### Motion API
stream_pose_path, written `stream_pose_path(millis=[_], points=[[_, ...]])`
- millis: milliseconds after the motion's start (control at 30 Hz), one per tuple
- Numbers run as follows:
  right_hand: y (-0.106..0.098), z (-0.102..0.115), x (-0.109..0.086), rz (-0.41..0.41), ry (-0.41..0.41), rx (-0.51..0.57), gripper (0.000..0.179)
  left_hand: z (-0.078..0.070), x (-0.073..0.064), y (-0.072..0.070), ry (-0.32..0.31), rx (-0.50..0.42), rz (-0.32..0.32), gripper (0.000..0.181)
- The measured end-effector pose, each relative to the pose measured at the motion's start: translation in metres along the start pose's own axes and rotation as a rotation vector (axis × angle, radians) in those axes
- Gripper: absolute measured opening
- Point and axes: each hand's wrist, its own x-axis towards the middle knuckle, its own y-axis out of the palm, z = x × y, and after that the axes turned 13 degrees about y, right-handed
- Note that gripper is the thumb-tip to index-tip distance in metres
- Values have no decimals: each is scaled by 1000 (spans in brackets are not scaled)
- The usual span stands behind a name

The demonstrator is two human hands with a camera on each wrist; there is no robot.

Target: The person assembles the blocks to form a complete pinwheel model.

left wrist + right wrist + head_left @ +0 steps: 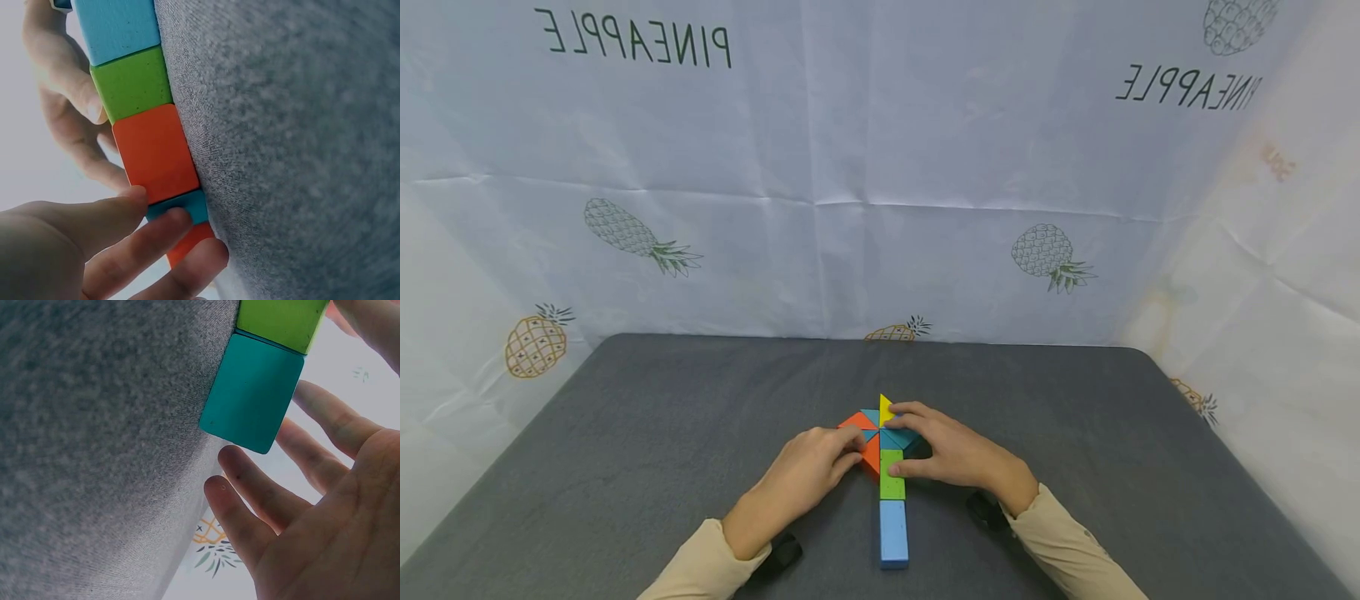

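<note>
Coloured blocks lie together on the table in a pinwheel shape. A green block and a light blue block form its stem. Around the centre are orange triangular blocks, small blue pieces, a teal block and a yellow triangular block. My left hand touches the left side, its thumb on an orange block face and a finger at a blue block. My right hand spreads over the right side, thumb at the green block, fingertips by the yellow one.
The dark grey table has rounded far corners. Behind it hangs a pale curtain printed with pineapples and lettering. A dark band piece shows by the left wrist and another by the right.
</note>
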Motion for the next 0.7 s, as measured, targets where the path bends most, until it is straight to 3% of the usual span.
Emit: stream_pose_path(millis=[300,700], points=[[0,0,0,-3,1,-2,64,-1,0,2,-31,29,-40,15],[0,0,0,-1,4,2,63,1,0,2,-24,1,-14,27]])
